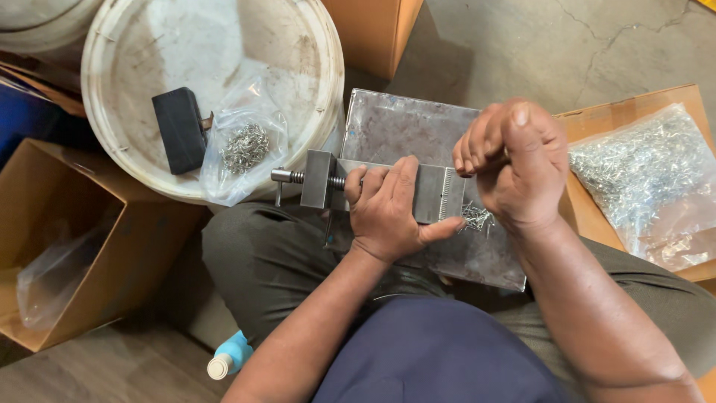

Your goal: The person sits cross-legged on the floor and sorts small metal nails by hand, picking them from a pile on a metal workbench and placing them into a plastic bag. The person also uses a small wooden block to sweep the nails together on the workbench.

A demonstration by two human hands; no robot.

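My left hand (388, 209) lies over a small steel vise-like jig (432, 195), gripping its body, thumb stretched toward its toothed end. The jig's threaded screw and end block (317, 179) stick out to the left. It rests on a scuffed metal plate (395, 127) across my lap. My right hand (514, 164) hovers just right of the jig with fingers curled shut, pinching something too small to make out. A small heap of tiny metal pins (476, 218) lies on the plate under that hand.
A white bucket lid (149, 52) at upper left carries a black block (179, 128) and a clear bag of pins (245, 148). A large bag of pins (649, 175) lies on cardboard at right. An open cardboard box (67, 246) stands at left, a capped bottle (227, 358) below.
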